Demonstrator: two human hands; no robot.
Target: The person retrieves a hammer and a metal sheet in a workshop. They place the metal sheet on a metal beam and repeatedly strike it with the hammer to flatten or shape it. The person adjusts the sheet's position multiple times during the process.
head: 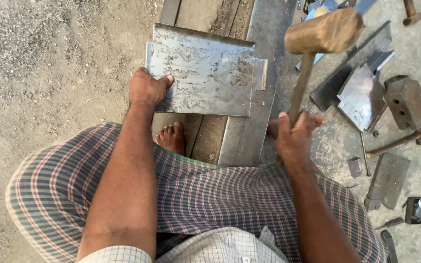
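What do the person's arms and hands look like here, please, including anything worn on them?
Both forearms are bare, and the left hand and right hand wear no gloves, rings or wristbands that show. Short sleeves of a pale checked shirt end near the elbows, above a plaid wrap in blue, red and white.

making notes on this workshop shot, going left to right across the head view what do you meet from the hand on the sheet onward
left hand → metal sheet → right hand gripping the wooden mallet → folded metal pieces → dark iron block
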